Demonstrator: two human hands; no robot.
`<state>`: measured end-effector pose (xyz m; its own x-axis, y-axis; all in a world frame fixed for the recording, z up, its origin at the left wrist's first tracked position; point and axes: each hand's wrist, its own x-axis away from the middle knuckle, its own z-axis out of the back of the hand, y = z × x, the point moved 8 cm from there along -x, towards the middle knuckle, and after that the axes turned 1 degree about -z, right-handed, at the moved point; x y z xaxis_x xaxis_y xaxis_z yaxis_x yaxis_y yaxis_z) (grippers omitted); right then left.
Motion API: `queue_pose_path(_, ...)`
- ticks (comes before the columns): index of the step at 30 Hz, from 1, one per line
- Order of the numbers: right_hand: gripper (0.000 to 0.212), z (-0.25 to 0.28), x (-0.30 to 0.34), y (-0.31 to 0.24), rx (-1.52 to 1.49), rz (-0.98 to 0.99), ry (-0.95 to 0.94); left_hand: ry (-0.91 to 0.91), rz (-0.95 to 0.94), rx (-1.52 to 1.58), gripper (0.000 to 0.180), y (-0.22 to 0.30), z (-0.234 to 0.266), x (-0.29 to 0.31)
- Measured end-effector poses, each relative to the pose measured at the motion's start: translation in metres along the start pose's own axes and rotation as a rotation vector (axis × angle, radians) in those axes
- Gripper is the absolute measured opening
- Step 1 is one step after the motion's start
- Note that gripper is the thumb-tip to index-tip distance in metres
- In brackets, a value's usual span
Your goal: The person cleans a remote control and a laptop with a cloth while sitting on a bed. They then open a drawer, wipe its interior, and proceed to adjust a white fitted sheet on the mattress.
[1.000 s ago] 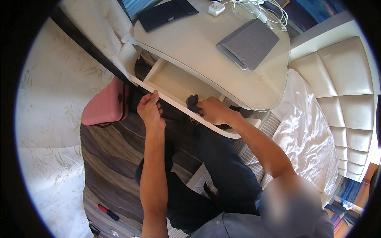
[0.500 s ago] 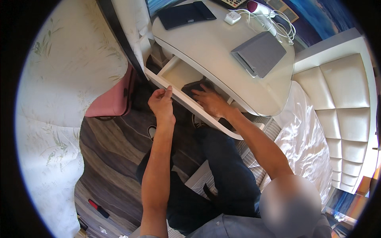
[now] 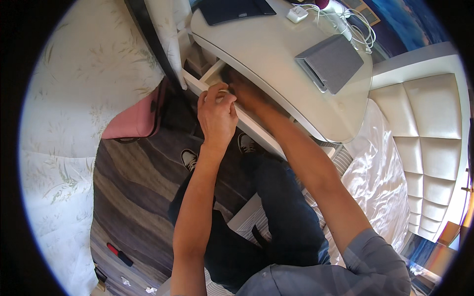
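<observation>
As your left hand (image 3: 217,117) curls at front rim of open drawer (image 3: 259,133), upper middle, right hand (image 3: 244,96) dips inside, near dark blurred item (image 3: 226,75): drawer out, item within, either grip impossible to tell.

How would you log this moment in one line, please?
left hand: at drawer; right hand: inside drawer; drawer: open; grey case: on desk

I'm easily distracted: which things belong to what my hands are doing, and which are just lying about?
In use:
open drawer
right hand, inside it
left hand, at its front
blurred dark item

Lying about:
grey case
white adapter
flat black case
pink suitcase
</observation>
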<state>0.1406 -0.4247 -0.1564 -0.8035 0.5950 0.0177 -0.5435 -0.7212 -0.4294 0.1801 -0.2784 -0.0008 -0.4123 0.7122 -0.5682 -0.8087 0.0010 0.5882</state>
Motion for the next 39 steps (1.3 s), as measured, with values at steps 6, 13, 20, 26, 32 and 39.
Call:
queue_pose_path(6,0.04,0.008,0.048,0.034,0.104,-0.282,-0.04,-0.056,0.055,-0.166,0.024,0.005,-0.007,-0.003)
queue_pose_path(13,0.04,0.051,0.114,-0.017,0.306,-0.437,-0.232,-0.031,0.035,-0.116,0.018,-0.002,0.01,0.009)
queue_pose_path(20,0.013,0.074,0.127,-0.04,0.272,-0.263,-0.192,0.012,0.091,0.088,0.02,-0.008,0.012,0.013)
queue_pose_path(26,0.017,0.133,0.202,-0.069,0.163,-0.225,0.274,-0.012,0.107,0.059,0.019,-0.014,0.015,0.016)
queue_pose_path(32,0.031,0.124,0.213,-0.023,0.055,-0.524,0.331,-0.024,0.111,0.058,0.017,-0.007,0.006,0.015)
queue_pose_path(39,0.03,0.115,0.209,-0.021,-0.196,-0.335,0.171,0.008,0.111,0.104,0.017,-0.012,0.005,0.015)
